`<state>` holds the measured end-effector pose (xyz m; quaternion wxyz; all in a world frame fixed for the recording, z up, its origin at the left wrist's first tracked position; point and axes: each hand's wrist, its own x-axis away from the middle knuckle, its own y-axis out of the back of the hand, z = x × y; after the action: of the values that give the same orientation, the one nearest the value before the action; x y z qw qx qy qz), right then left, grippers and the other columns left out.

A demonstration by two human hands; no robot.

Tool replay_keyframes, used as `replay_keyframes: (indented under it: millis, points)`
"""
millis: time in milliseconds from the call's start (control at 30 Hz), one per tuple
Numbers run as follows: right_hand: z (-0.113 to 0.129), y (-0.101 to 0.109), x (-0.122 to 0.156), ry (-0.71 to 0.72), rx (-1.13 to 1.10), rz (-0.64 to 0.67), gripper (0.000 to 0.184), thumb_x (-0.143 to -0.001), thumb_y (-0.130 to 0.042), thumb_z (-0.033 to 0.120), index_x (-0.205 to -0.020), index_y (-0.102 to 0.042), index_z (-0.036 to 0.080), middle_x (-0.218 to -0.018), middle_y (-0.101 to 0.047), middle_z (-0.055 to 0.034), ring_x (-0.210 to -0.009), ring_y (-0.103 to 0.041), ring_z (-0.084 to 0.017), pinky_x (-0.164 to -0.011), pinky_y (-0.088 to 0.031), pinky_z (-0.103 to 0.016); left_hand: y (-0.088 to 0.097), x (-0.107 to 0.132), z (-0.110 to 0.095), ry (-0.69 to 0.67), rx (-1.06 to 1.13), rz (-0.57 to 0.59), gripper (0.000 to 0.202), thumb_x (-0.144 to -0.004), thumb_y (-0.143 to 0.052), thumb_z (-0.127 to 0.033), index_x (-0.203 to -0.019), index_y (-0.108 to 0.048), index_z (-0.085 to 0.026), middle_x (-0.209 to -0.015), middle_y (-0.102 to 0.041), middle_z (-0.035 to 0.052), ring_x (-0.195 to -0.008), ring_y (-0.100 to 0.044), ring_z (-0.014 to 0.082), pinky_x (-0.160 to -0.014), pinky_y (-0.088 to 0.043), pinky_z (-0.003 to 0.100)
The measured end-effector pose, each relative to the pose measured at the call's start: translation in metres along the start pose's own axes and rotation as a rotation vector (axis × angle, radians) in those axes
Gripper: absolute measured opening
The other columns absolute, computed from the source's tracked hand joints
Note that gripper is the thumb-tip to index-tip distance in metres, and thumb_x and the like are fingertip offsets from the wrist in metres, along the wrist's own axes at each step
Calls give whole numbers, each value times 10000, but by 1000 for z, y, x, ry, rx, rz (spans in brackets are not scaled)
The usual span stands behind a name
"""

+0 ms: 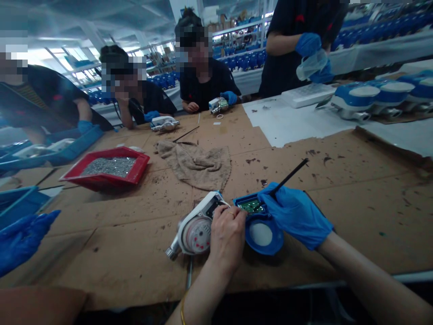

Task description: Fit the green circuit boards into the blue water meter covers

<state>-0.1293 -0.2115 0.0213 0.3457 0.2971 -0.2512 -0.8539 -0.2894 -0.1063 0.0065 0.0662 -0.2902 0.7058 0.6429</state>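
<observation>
A water meter [198, 232] with a white housing, a round clear dial and a metal pipe end lies on the cardboard. My left hand [228, 234], bare, is closed at the meter's right side; its fingertips meet by the dark compartment, and what they pinch is hidden. Beside it the blue cover [265, 239] lies opened out, with a pale round disc and a green circuit board [252, 206] in its box-shaped part. In a blue glove, my right hand [297, 216] grips a thin black stick [291, 176], its fingers also against the cover's edge.
A crumpled brown cloth [199, 164] lies ahead, left of it a red bin [135, 174] of small metal parts. Another person's gloved hand [23, 239] reaches in at left. Several co-workers sit or stand opposite. Blue-topped meters [365, 97] stand in a row at right.
</observation>
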Motion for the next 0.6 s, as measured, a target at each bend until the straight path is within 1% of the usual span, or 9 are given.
replay_keyframes:
  millis: [67, 133, 200, 267, 333, 400, 433, 500, 600]
  points:
    - [0, -4, 2, -36, 2, -31, 281, -884, -464, 351, -708, -645, 225, -718, -759, -68, -630, -720, -211, -552, -447, -269, 17, 1, 5, 70, 20, -71, 157, -958, -582, -204, -990, -734, -229, -1040, -744, 18, -939, -671, 189, -878, -537, 325]
    - [-1, -8, 4, -77, 19, -63, 294, -871, -452, 391, -700, -629, 229, -723, -757, -87, -645, -721, -241, -560, -436, -295, 38, -3, 20, 220, 5, -45, 194, -971, -574, -290, -1083, -727, -251, -1176, -721, 32, -1054, -662, 224, -938, -530, 362]
    - [-1, -11, 10, -140, 21, -90, 304, -852, -438, 430, -733, -631, 227, -754, -761, -116, -688, -731, -284, -572, -439, -322, 57, -11, 45, 401, 3, 160, 281, -951, -598, -389, -1183, -697, -266, -1230, -706, 54, -1117, -651, 282, -994, -506, 437]
    - [0, -13, 20, -223, 4, -125, 330, -836, -431, 473, -774, -636, 222, -784, -765, -141, -738, -739, -325, -582, -447, -345, 70, -21, 76, 498, 134, 472, 417, -911, -621, -490, -1246, -668, -247, -1216, -718, 74, -1128, -656, 315, -999, -500, 450]
    - [2, -15, 33, -293, -28, -186, 359, -820, -447, 514, -817, -651, 219, -812, -769, -151, -775, -741, -345, -598, -465, -362, 73, -27, 104, 480, 412, 724, 520, -860, -636, -567, -1251, -662, -225, -1212, -730, 64, -1127, -665, 295, -992, -509, 391]
    - [2, -18, 48, -340, -89, -251, 379, -809, -477, 541, -863, -672, 221, -851, -775, -144, -799, -740, -332, -629, -498, -369, 69, -28, 121, 475, 665, 827, 597, -793, -672, -613, -1226, -667, -202, -1194, -741, 56, -1106, -675, 272, -951, -529, 338]
    - [2, -20, 54, -360, -124, -285, 384, -802, -490, 548, -883, -679, 224, -872, -777, -138, -814, -739, -320, -651, -517, -370, 65, -27, 123, 506, 755, 819, 629, -758, -700, -619, -1214, -668, -187, -1175, -746, 64, -1081, -683, 270, -922, -541, 330]
    - [0, -24, 65, -402, -190, -354, 400, -788, -504, 561, -915, -682, 225, -917, -774, -132, -863, -731, -303, -713, -548, -379, 54, -21, 118, 607, 867, 723, 664, -725, -725, -621, -1195, -668, -156, -1143, -750, 91, -1024, -697, 273, -876, -556, 340]
    - [-3, -29, 71, -452, -245, -418, 447, -773, -506, 602, -930, -670, 218, -972, -758, -138, -937, -709, -307, -816, -555, -423, 36, -9, 100, 688, 931, 561, 672, -780, -663, -649, -1201, -652, -126, -1144, -741, 126, -1031, -694, 282, -904, -555, 371]
